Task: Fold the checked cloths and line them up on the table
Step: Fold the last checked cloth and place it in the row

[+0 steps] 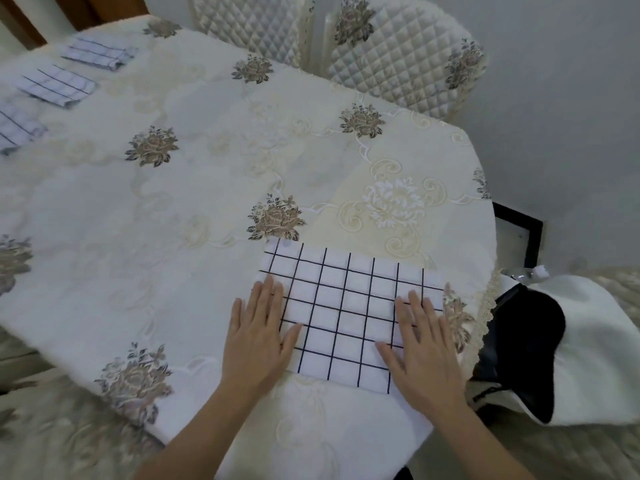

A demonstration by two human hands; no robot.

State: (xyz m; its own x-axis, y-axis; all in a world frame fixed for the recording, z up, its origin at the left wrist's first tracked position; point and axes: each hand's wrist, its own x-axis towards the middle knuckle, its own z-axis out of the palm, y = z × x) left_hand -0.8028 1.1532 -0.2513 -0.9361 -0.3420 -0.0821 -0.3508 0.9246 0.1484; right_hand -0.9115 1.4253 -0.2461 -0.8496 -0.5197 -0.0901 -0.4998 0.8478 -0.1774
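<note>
Both flat palms, left hand [258,336] and right hand [420,344], press the soft, light checked cloth [343,306]; pinch its near corners to fold

In the lower middle of the frame you have a checked cloth [349,306] of matt white woven fabric with thin dark grid lines, lying smooth. The tablecloth [194,188] under it is cream fabric with a faint sheen and raised embroidered flowers. At the upper left, the folded cloths [59,85] show the same soft matt weave. The chair covers [398,53] at the top are quilted, slightly glossy fabric, and brown wood [107,5] shows in the top left corner.
</note>
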